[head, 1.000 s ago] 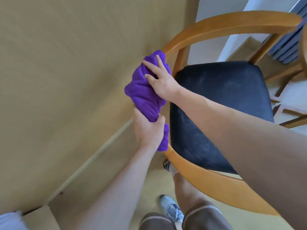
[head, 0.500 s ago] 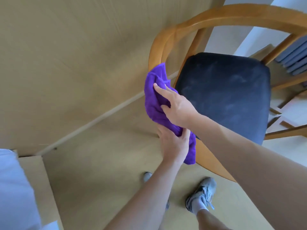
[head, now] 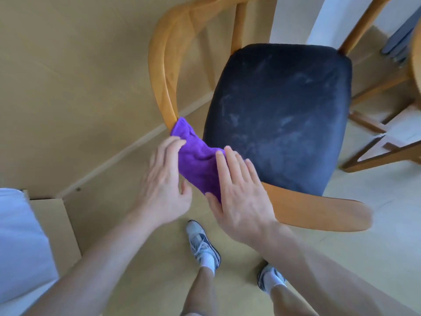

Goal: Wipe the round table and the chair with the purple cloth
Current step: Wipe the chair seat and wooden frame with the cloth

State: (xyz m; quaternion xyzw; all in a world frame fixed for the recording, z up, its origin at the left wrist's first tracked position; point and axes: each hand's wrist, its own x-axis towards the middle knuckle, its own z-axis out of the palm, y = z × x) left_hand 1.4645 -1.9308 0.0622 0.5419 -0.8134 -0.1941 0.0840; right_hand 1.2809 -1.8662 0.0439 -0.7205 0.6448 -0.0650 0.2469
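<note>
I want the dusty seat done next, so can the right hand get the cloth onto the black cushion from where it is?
Probably yes. The right hand presses the purple cloth on the wooden rail right beside the black cushion, with nothing lying between them.

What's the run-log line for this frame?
step: wiping chair rail | purple cloth draped over rail | left hand, right hand flat against cloth
</note>
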